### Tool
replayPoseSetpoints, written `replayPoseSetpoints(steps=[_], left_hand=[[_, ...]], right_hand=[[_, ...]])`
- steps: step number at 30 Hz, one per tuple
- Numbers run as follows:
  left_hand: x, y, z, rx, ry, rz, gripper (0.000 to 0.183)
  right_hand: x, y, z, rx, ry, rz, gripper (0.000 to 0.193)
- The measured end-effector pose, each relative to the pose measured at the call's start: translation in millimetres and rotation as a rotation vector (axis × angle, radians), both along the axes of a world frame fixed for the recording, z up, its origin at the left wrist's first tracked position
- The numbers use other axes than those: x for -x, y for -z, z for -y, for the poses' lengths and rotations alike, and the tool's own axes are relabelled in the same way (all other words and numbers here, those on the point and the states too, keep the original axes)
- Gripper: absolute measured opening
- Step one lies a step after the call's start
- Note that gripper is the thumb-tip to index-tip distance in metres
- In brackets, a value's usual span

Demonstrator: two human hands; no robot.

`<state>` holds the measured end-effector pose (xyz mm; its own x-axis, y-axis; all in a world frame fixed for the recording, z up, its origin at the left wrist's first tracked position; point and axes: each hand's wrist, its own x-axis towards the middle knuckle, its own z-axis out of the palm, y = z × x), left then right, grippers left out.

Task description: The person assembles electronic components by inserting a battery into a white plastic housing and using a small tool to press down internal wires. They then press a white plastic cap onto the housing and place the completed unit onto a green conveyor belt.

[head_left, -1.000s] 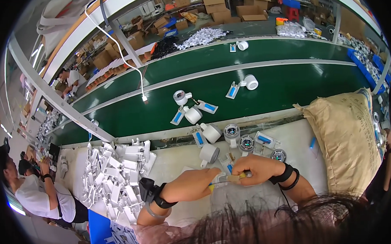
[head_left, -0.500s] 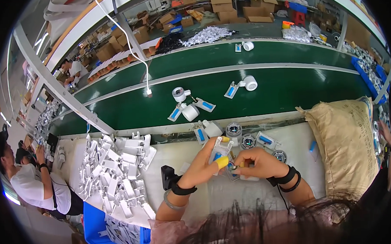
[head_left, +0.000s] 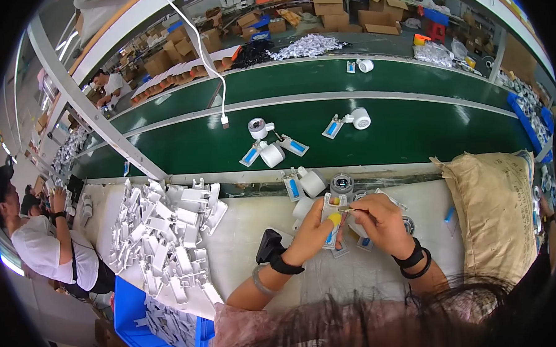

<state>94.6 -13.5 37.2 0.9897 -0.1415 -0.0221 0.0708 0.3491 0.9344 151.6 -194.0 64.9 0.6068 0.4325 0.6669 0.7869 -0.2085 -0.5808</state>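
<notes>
My left hand, with yellow wrapping on the thumb, grips a white plastic housing with a blue cell in it. At the housing's upper end, the fingers of my right hand pinch something small and thin; what it is cannot be made out. White round-headed units with blue cells lie just beyond and around my hands, some partly covered by them. One round unit shows a dark face. Bands circle both wrists, with a black device by the left one.
A pile of white plastic housings lies left, above a blue bin of flat parts. A brown sack stands right. Beyond runs a green conveyor carrying several units; a white cable hangs over it. A co-worker is at far left.
My hands have shifted slightly right and up. The right hand has turned, bringing its pinch to the upper end of the housing. The whole view has shifted a little.
</notes>
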Motion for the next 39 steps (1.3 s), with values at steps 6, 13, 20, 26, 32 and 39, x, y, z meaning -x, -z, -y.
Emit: replayPoseSetpoints(steps=[6, 13, 20, 26, 32, 39], left_hand=[[7.3, -9.2, 3.9, -0.153, -0.009, 0.175, 0.041], [16.8, -11.3, 4.0, -0.363, -0.015, 0.169, 0.041], [16.9, -6.6, 6.4, -0.341, -0.028, 0.216, 0.042], [17.6, -7.2, 6.1, -0.535, -0.1, 0.342, 0.043], [18.2, -6.5, 5.6, -0.518, -0.102, 0.361, 0.041], [17.8, -6.4, 10.6, -0.466, -0.131, 0.384, 0.033]], right_hand=[[0.3, 10.1, -0.1, 0.039, -0.047, 0.189, 0.023], [4.7, 8.9, -2.3, 0.012, -0.003, 0.291, 0.022], [4.0, 11.9, -3.1, -0.003, 0.008, 0.311, 0.031], [3.8, 9.4, -4.0, -0.017, -0.015, 0.31, 0.022], [4.4, 9.7, -4.9, -0.02, -0.011, 0.308, 0.023], [6.0, 8.5, -4.7, -0.016, -0.002, 0.285, 0.024]])
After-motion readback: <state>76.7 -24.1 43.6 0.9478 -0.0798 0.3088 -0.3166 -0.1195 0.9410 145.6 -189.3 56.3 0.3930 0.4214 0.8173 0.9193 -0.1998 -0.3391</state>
